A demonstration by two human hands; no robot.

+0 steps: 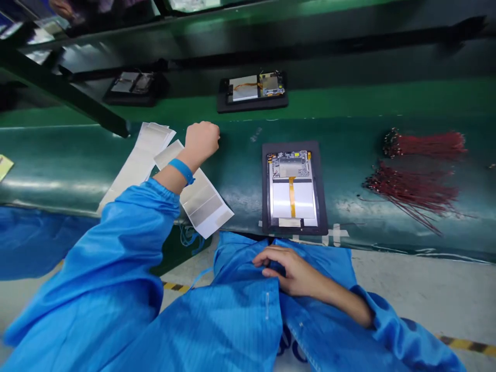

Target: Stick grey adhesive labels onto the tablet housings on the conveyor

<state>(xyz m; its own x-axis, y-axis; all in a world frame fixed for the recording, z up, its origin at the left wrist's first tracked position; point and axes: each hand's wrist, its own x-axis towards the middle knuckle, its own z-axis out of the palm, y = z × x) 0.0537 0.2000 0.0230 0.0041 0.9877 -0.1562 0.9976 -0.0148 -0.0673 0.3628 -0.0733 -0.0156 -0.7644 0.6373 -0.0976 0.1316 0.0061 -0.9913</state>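
Note:
My left hand (201,140) is curled into a fist on the green conveyor belt (240,170), just above a white sheet with grey rectangular patches (197,199). A blue wristband (181,171) circles that wrist. A longer white strip (137,160) lies beside it. My right hand (289,269) is low in the view, its fingers curled into the front of my blue smock (228,330). To its upper right, an opened tablet (292,188) with a circuit board and an orange ribbon cable lies in a dark tray on the belt.
Two bundles of red wires (422,144) lie at the right of the belt. Two more opened devices in dark trays (251,92) sit on a farther green belt. A dark diagonal bar (62,88) crosses the upper left. Below the belt is a pale floor (418,284) with a yellow-and-black stripe.

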